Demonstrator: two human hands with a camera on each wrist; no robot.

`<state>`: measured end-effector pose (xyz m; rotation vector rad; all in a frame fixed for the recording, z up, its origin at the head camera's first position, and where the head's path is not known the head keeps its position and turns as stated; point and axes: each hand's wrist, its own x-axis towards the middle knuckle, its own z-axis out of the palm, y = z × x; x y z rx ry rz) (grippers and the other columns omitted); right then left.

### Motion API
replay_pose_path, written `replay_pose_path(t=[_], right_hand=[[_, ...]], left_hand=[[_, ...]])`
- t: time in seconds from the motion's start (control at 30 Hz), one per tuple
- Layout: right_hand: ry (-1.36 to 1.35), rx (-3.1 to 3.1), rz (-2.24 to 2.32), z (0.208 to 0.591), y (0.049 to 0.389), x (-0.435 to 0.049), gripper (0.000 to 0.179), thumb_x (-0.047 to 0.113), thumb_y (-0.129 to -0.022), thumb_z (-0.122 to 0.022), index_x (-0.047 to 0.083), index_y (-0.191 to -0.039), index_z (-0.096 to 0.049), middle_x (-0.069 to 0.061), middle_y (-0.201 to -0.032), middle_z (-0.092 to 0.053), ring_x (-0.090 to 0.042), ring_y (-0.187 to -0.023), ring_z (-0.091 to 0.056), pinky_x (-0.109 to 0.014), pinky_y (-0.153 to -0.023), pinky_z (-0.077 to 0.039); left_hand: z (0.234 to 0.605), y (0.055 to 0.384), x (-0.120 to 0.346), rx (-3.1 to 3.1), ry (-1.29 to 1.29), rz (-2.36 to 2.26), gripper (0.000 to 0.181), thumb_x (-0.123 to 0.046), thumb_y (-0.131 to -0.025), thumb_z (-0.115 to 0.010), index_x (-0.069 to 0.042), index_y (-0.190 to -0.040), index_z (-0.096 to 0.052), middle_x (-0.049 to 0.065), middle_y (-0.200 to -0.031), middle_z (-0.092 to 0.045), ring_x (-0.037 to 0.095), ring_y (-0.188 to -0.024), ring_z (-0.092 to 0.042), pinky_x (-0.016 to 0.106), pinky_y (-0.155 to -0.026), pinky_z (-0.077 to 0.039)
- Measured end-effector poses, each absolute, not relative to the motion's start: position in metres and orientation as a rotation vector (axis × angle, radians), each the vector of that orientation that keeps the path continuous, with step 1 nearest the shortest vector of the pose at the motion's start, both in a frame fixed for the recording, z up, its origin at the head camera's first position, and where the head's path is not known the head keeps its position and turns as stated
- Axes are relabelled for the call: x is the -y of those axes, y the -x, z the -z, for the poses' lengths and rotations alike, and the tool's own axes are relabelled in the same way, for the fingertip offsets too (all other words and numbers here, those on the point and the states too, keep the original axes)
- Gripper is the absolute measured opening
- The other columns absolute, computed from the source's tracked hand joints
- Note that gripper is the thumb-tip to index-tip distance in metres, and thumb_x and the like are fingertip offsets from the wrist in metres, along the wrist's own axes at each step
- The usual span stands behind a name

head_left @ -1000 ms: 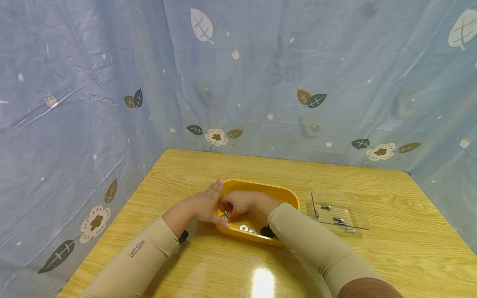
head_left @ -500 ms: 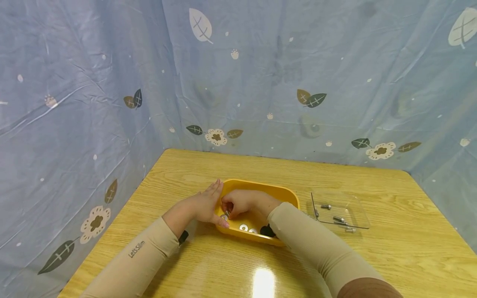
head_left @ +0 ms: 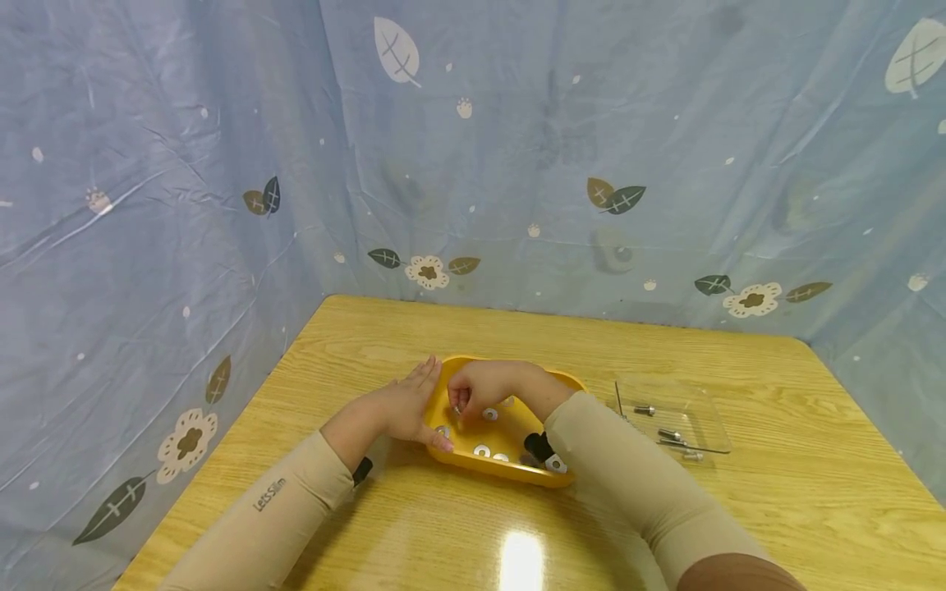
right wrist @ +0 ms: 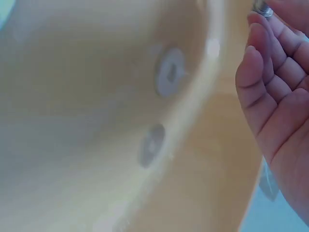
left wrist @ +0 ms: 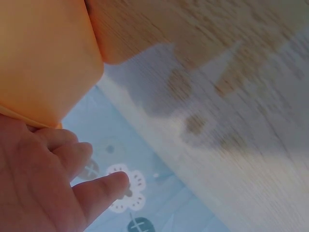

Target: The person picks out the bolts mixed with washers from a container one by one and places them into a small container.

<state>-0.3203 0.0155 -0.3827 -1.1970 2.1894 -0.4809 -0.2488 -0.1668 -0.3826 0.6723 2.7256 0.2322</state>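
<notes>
A yellow plastic bin [head_left: 461, 358] stands on the wooden table, with several flat metal washers [head_left: 482, 451] lying loose on its floor. My left hand [head_left: 402, 409] rests against the bin's left end, fingers straight along the outside and thumb over the near rim. In the left wrist view, its loosely extended fingers [left wrist: 104, 191] show beside the bin's wall. Inside the bin, my right hand [head_left: 484, 390] pinches a small silver bolt [right wrist: 262, 8] between thumb and fingertips. Ridges show on the bolt in the right wrist view; most of it is hidden by the fingers.
A clear plastic tray [head_left: 713, 451] stands right of the bin, with several metal bolts [head_left: 645, 410] in it. A black wrist camera [head_left: 539, 447] sits under my right wrist. Blue patterned curtain [head_left: 473, 164] hangs behind and left of the wooden table [head_left: 399, 525].
My right hand has lifted and shifted slightly right with the bolt, away from the bin's left end. More washers now show inside. The left hand stays in place.
</notes>
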Motion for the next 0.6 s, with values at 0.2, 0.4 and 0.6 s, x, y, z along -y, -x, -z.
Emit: replay_pose_path(t=[0.2, 0.4, 0.6], right_hand=[[1.206, -2.229, 0.637, 0.368, 0.325, -0.035, 0.011, 0.011, -0.081, -0.069, 0.011, -0.088, -0.061, 0.002, -0.074, -0.059, -0.009, -0.066, -0.053, -0.022, -0.062, -0.046], [1.231, -2.222, 0.787, 0.353, 0.324, -0.055, 0.011, 0.01, -0.084, -0.066, 0.007, -0.092, -0.06, -0.001, -0.077, -0.059, -0.012, -0.067, -0.053, -0.024, -0.063, -0.047], [1.206, -2.167, 0.942, 0.338, 0.324, -0.08, 0.01, 0.008, -0.085, -0.065, 0.005, -0.093, -0.059, -0.005, -0.077, -0.057, -0.015, -0.067, -0.051, -0.025, -0.063, -0.046]], left_hand=[[0.385, 0.249, 0.167, -2.735, -0.667, -0.226, 0.128, -0.074, -0.062, -0.061, -0.001, -0.146, 0.002, 0.017, -0.152, 0.006, 0.028, -0.139, 0.0, 0.058, -0.104, -0.02], [0.387, 0.249, 0.166, -2.739, -0.653, -0.235, 0.127, -0.072, -0.062, -0.062, -0.001, -0.146, 0.001, 0.016, -0.152, 0.006, 0.029, -0.139, 0.0, 0.057, -0.104, -0.019], [0.388, 0.249, 0.167, -2.739, -0.655, -0.238, 0.128, -0.073, -0.062, -0.062, -0.001, -0.146, 0.002, 0.016, -0.152, 0.006, 0.029, -0.139, 0.0, 0.056, -0.105, -0.018]])
